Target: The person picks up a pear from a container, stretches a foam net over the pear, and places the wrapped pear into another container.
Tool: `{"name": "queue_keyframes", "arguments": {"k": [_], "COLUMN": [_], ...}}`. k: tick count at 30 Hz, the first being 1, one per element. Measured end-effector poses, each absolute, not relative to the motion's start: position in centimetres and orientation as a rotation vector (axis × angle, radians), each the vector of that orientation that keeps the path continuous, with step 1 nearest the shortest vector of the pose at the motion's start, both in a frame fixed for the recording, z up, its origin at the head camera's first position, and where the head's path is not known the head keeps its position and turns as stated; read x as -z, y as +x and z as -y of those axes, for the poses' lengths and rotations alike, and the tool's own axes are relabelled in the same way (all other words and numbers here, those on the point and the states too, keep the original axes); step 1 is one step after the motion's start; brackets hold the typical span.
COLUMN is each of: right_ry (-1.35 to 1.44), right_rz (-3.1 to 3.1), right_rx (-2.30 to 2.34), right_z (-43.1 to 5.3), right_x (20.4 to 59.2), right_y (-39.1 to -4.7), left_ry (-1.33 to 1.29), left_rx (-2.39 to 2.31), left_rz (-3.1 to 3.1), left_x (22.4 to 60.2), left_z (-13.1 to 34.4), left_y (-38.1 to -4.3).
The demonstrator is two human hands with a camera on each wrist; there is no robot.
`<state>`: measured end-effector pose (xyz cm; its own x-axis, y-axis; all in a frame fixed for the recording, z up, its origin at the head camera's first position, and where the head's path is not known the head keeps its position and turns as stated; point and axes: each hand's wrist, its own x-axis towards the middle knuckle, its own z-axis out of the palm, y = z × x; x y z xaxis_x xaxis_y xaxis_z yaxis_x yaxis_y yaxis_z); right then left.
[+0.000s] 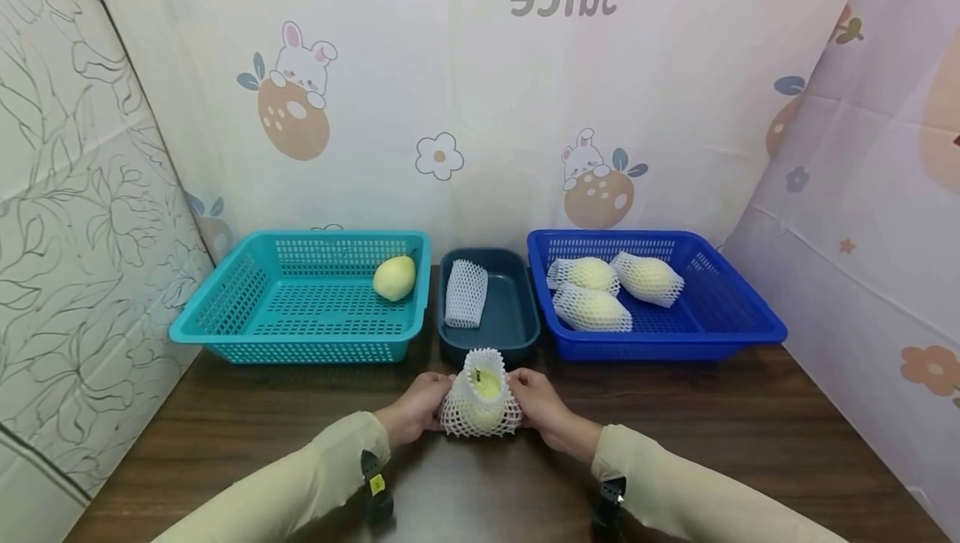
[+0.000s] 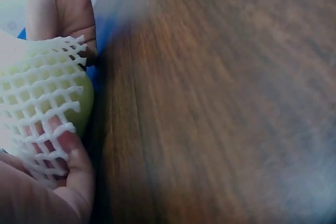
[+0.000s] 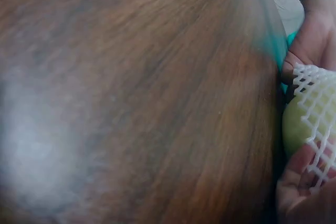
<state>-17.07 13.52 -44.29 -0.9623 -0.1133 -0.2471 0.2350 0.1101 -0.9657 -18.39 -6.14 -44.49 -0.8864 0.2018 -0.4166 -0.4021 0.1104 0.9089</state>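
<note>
A pale yellow-green pear (image 1: 488, 386) stands at the table's front, its dark stem showing through the top opening of a white foam net sleeve (image 1: 459, 410). The sleeve spreads wide around the fruit's lower part. My left hand (image 1: 420, 404) pinches the net at its left side, and my right hand (image 1: 542, 406) pinches it at the right. In the left wrist view, the thumb (image 2: 79, 169) lies along the net's edge, where bare pear skin shows beyond the mesh. The right wrist view also has the pear (image 3: 296, 124) partly uncovered, with fingers under the net.
Behind the hands, a small dark teal tray (image 1: 513, 301) holds flattened foam net sleeves (image 1: 466, 293). A turquoise basket (image 1: 300, 351) at left contains one bare pear (image 1: 394, 278). Within the blue basket (image 1: 652, 347) at right lie three netted pears (image 1: 596, 310). A printed curtain hangs behind.
</note>
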Motion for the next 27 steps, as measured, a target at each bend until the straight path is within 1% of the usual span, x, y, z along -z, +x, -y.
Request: {"name": "queue_keyframes", "arguments": {"k": [5, 10, 18, 27], "right_ry": [0.166, 0.146, 0.138, 0.092], "right_rz": [-2.249, -2.228, -2.018, -1.923], "right_rx": [1.843, 1.822, 1.894, 1.939], "right_z": [-12.8, -12.7, -13.0, -13.3], "right_x": [43.9, 43.2, 41.8, 41.9], "right_y": [-16.9, -16.7, -16.4, -16.9], "left_ry": [-0.202, -0.197, -0.142, -0.075], "left_rx": [-1.712, -1.648, -1.716, -1.878], "left_rz": [-2.095, -2.154, -1.982, -1.835], "left_x": [44.0, 43.6, 43.0, 43.0], "left_z": [5.5, 5.1, 5.2, 5.3], "left_y": [-18.4, -18.8, -19.3, -18.5]}}
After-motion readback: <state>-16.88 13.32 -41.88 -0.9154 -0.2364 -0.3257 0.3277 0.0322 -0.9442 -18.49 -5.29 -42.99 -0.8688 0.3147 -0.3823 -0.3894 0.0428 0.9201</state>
